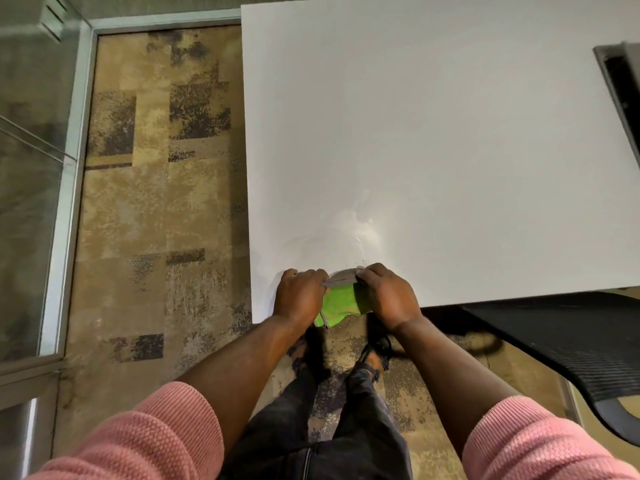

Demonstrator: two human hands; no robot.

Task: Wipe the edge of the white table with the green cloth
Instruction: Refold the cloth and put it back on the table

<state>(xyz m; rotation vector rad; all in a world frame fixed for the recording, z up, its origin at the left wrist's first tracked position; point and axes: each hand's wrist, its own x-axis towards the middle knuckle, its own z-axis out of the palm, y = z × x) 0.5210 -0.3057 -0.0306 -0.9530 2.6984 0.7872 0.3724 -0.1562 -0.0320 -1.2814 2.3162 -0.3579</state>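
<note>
The white table [433, 140] fills the upper right of the head view; its near edge runs along the bottom, close to my body. A bright green cloth [341, 303] with a grey trim lies folded over that near edge, part of it hanging below. My left hand [299, 294] grips the cloth's left side, fingers curled on the tabletop. My right hand [388, 294] holds its right side, fingers pinching the grey top edge. The cloth's middle shows between the hands; the rest is hidden under them.
A black mesh chair [571, 344] stands at the lower right, tucked by the table's edge. A dark-framed object [620, 88] sits at the table's right side. Patterned brown carpet [156, 202] lies left of the table, bounded by a glass partition [34, 185].
</note>
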